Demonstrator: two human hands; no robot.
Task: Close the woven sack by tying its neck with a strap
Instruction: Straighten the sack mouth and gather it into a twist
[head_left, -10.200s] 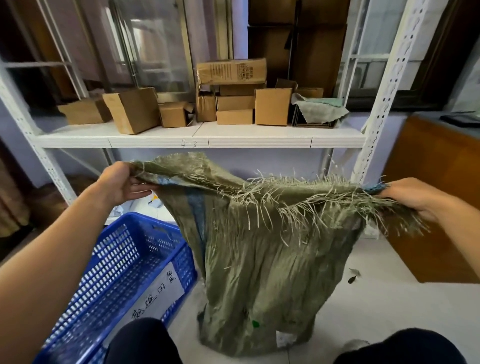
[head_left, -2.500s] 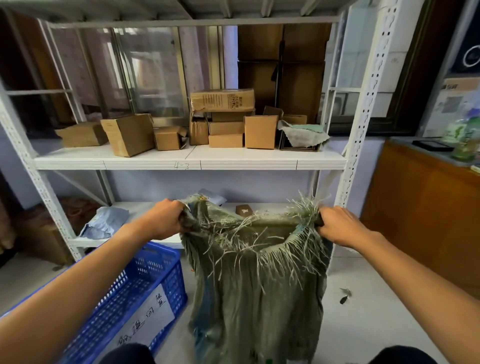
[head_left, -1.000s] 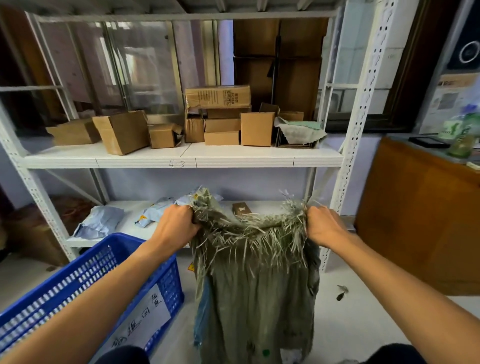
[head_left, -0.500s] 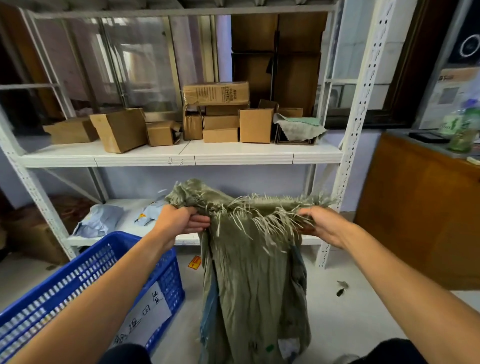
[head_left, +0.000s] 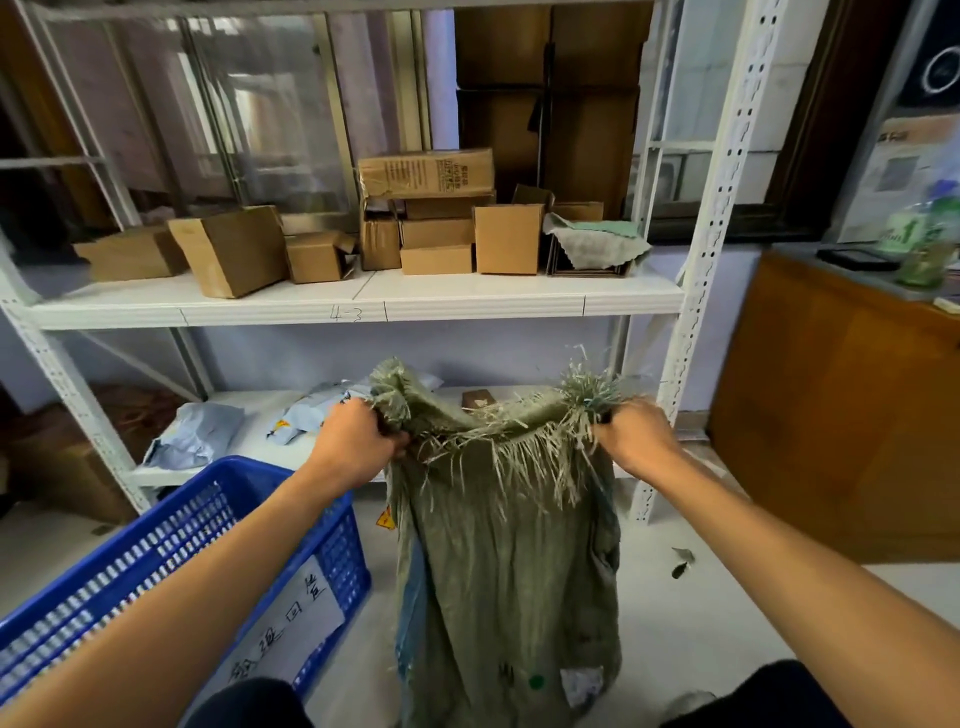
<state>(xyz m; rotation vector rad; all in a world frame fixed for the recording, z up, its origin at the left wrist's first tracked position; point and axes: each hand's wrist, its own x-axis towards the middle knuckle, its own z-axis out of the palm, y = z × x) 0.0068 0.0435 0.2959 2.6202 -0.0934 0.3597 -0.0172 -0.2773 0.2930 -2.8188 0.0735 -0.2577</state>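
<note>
A green woven sack (head_left: 509, 566) hangs upright in front of me, its bottom on the pale floor. Its frayed top edge sags between my two hands. My left hand (head_left: 356, 441) grips the left corner of the sack's mouth in a fist. My right hand (head_left: 631, 439) grips the right corner the same way, with frayed strands sticking up above the knuckles. No strap is in view.
A blue plastic crate (head_left: 171, 561) with a paper label stands at my lower left, close to the sack. A white metal shelf rack (head_left: 358, 304) with cardboard boxes (head_left: 506, 236) is straight ahead. A brown wooden cabinet (head_left: 841, 405) stands at the right.
Both hands have lowered a little and closed into fists on the sack's top corners. The top edge, pulled flatter half a second ago, now sags between them.
</note>
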